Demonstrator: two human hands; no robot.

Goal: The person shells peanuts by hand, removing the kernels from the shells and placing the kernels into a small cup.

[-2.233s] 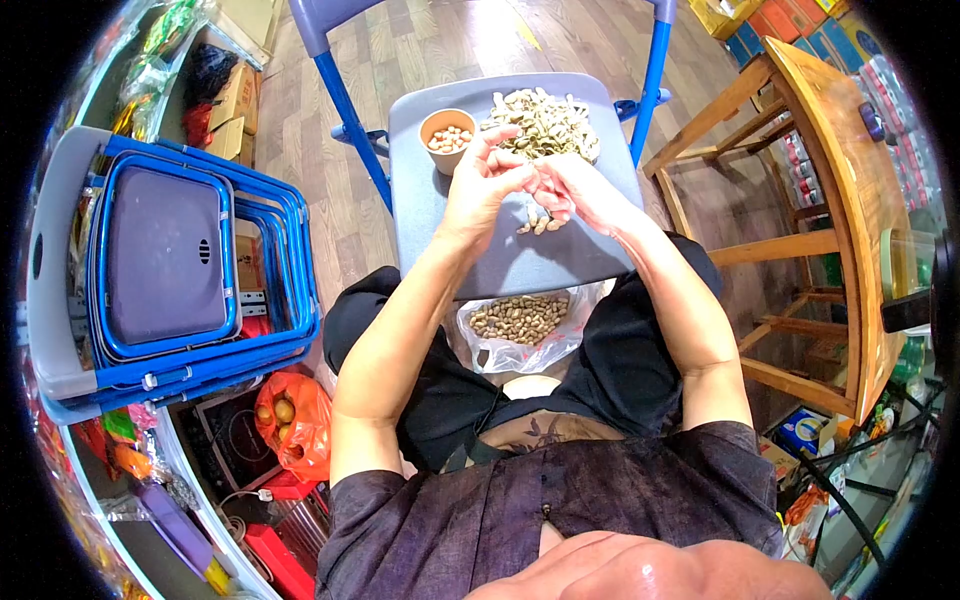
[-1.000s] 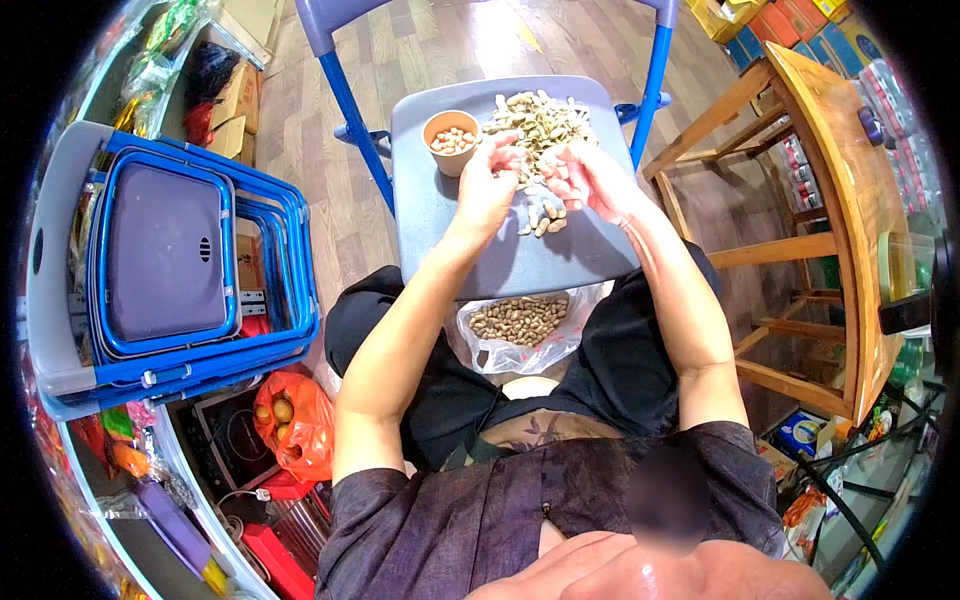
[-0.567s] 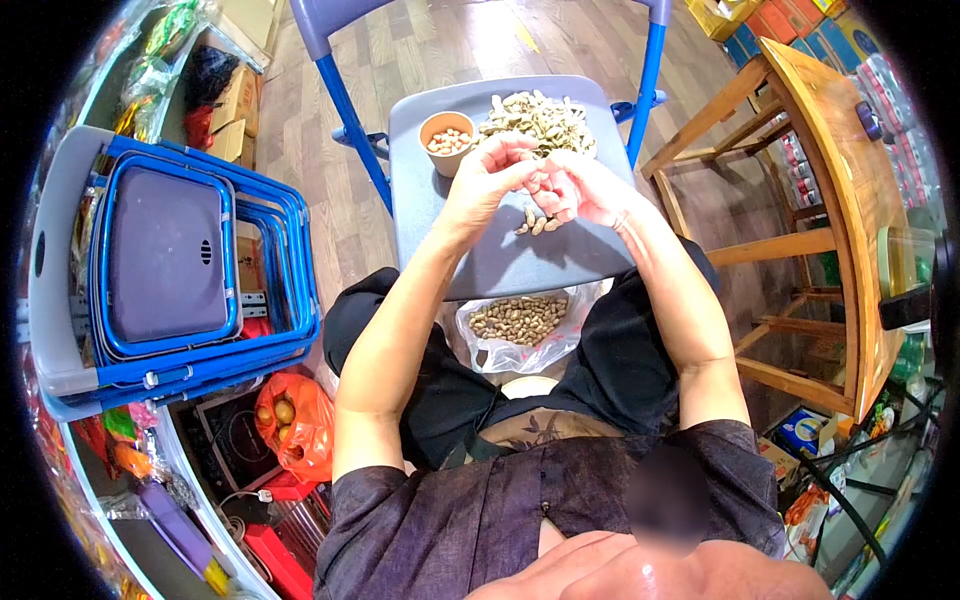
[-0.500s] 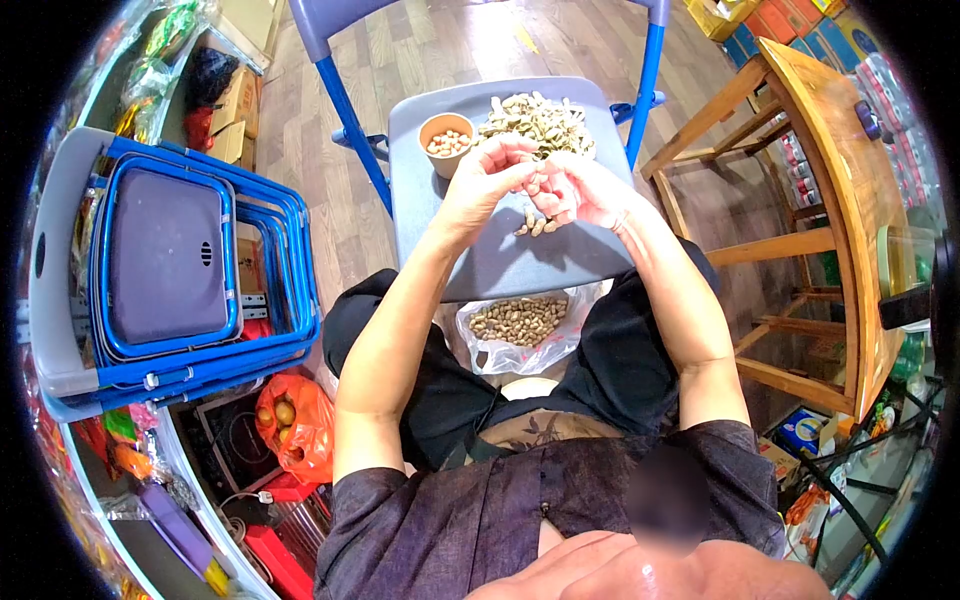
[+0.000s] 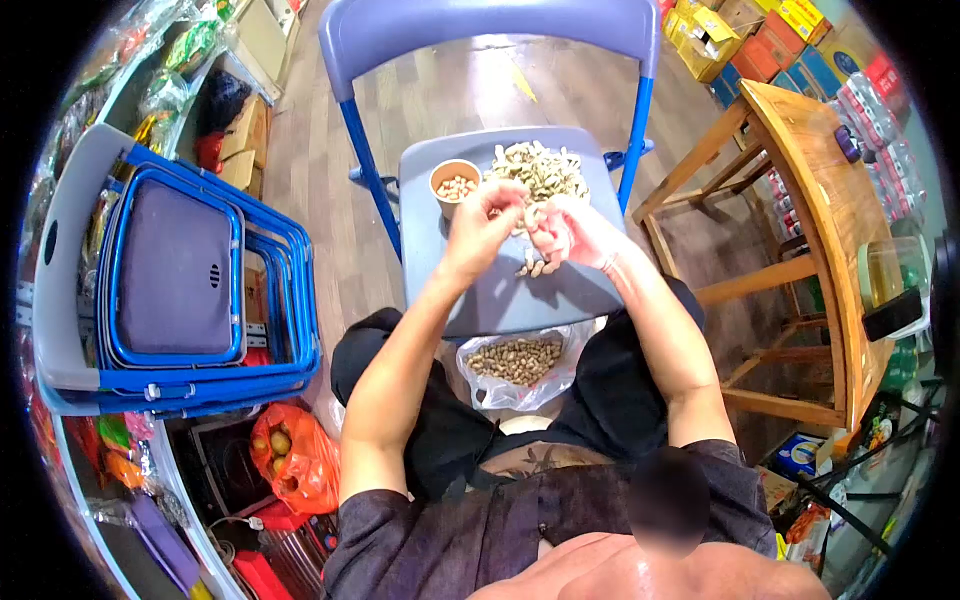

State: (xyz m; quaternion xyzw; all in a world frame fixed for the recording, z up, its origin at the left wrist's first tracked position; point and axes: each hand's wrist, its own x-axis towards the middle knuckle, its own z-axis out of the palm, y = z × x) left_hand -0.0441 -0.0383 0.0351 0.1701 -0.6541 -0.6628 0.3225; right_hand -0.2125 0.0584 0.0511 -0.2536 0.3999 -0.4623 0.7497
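Both hands are over the seat of a folding chair (image 5: pixel 520 305). My left hand (image 5: pixel 482 228) is closed in a pinch beside a cup (image 5: pixel 442 198) of shelled peanuts (image 5: pixel 457 187); whatever lies between its fingertips is hard to make out. Close on its right, my right hand (image 5: pixel 578 232) has its fingers curled around a pale peanut (image 5: pixel 537 214). Behind the hands lies a pile of peanut shells (image 5: pixel 545 168). A few peanuts (image 5: pixel 538 267) rest on the seat just below my right hand.
Between my knees, under the seat's front edge, is a plastic bag of unshelled peanuts (image 5: pixel 515 360). Folded blue chairs (image 5: pixel 175 270) stand at left, above an orange bag (image 5: pixel 305 470). A wooden table (image 5: pixel 835 270) is on the right. The chair's backrest (image 5: pixel 490 25) rises at the far side.
The view has shifted, so the chair sits lower in it. My hands have moved slightly apart; the fingertips met before, and a pale peanut now shows at my right fingers.
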